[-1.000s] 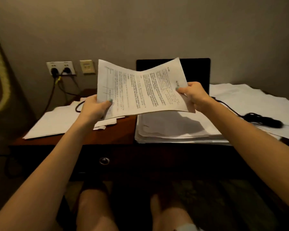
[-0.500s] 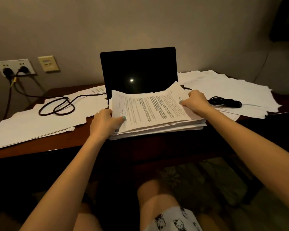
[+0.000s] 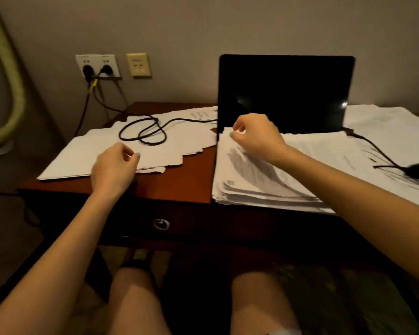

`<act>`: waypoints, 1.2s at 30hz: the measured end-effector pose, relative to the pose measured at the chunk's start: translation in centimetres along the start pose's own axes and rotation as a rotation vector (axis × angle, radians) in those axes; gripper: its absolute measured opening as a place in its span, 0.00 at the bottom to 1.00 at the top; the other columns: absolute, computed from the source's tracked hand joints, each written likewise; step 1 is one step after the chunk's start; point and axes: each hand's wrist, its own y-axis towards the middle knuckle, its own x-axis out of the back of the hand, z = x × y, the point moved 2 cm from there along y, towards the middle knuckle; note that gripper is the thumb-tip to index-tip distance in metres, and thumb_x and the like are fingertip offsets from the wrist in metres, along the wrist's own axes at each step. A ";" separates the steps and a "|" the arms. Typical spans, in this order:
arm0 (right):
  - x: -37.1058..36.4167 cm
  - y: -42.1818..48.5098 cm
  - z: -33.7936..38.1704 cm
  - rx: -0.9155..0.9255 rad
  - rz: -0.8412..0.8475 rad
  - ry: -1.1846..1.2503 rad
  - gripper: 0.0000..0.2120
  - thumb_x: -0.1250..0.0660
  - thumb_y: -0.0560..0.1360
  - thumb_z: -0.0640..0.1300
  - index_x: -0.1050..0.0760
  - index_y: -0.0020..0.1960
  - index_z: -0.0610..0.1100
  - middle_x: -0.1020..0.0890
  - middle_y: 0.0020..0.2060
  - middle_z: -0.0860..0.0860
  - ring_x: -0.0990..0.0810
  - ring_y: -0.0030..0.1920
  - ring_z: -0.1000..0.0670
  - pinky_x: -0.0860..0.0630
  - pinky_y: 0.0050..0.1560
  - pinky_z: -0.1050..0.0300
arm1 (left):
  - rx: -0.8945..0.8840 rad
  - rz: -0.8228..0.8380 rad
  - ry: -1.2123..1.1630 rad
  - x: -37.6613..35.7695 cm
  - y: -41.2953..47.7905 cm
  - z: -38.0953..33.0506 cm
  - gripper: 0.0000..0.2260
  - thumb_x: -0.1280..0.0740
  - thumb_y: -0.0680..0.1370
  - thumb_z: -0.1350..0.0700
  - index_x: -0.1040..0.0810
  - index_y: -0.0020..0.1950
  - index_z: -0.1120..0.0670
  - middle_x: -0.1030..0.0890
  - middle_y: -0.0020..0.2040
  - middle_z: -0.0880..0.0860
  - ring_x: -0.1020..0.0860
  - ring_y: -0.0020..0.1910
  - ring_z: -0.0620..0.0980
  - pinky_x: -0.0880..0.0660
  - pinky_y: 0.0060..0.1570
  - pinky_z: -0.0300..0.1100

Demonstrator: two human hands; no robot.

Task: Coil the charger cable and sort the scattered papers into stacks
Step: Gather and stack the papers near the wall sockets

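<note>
Judging the papers (image 3: 252, 175) limp and slippery, we would pinch corners: right hand (image 3: 255, 136) curls at their 11 o'clock corner, grip unclear; left hand (image 3: 113, 169) loose, empty.

I see the right hand (image 3: 258, 139) curled on the paper stack (image 3: 257, 187) before the laptop (image 3: 286, 93); left of the laptop, the left hand (image 3: 113, 170) hangs over loose sheets (image 3: 82, 153).

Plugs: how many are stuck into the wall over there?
2, side by side in the white wall socket: the left plug and the right plug. The beige plate beside it holds none. None looks hidden.
</note>
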 end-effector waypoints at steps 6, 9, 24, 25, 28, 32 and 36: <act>-7.0 6.3 6.1 0.059 0.351 -0.029 0.17 0.34 0.76 0.48 0.28 0.36 0.35 0.25 0.32 0.41 0.26 0.33 0.45 0.30 0.34 0.52 | 0.162 0.000 0.373 3.1 4.5 7.1 0.25 0.32 0.75 0.43 0.28 0.65 0.58 0.27 0.64 0.62 0.32 0.65 0.63 0.34 0.60 0.60; -9.3 8.5 6.5 0.014 0.483 -0.123 0.21 0.36 0.78 0.49 0.36 0.31 0.41 0.27 0.33 0.45 0.29 0.37 0.45 0.37 0.31 0.54 | 0.264 0.043 0.432 3.7 5.9 9.7 0.35 0.33 0.73 0.36 0.33 0.70 0.59 0.32 0.68 0.63 0.35 0.67 0.65 0.36 0.62 0.62; -13.2 11.4 5.5 -0.207 0.610 -0.059 0.20 0.30 0.73 0.54 0.33 0.36 0.41 0.26 0.35 0.46 0.28 0.35 0.50 0.34 0.32 0.58 | 0.367 -0.170 0.063 2.8 8.5 11.4 0.26 0.29 0.76 0.55 0.34 0.71 0.60 0.28 0.66 0.61 0.30 0.65 0.62 0.31 0.61 0.55; -13.4 11.3 5.6 -0.187 0.602 -0.110 0.21 0.31 0.73 0.56 0.33 0.36 0.41 0.26 0.35 0.46 0.27 0.37 0.48 0.33 0.33 0.57 | 0.385 -0.186 0.044 2.8 8.5 11.7 0.24 0.29 0.76 0.56 0.32 0.69 0.59 0.26 0.65 0.60 0.29 0.64 0.62 0.31 0.60 0.55; -13.2 11.5 5.7 -0.209 0.640 -0.123 0.20 0.30 0.73 0.55 0.32 0.36 0.40 0.27 0.33 0.46 0.26 0.38 0.48 0.34 0.31 0.58 | 0.387 -0.257 0.004 3.0 8.2 12.0 0.16 0.31 0.77 0.55 0.25 0.62 0.58 0.22 0.60 0.59 0.26 0.60 0.61 0.29 0.53 0.52; -13.5 11.7 5.4 -0.310 0.681 0.068 0.16 0.28 0.73 0.48 0.29 0.42 0.37 0.25 0.35 0.45 0.28 0.34 0.50 0.33 0.29 0.60 | 0.362 -0.360 -0.155 3.6 7.8 12.1 0.08 0.34 0.78 0.57 0.23 0.54 0.60 0.22 0.51 0.57 0.29 0.47 0.52 0.34 0.44 0.45; -13.4 11.6 5.0 -0.329 0.545 0.161 0.09 0.31 0.75 0.41 0.26 0.42 0.36 0.27 0.35 0.43 0.27 0.38 0.46 0.32 0.35 0.57 | 0.347 -0.440 -0.222 4.0 7.3 12.2 0.04 0.36 0.79 0.59 0.26 0.51 0.60 0.27 0.48 0.55 0.30 0.53 0.55 0.35 0.45 0.45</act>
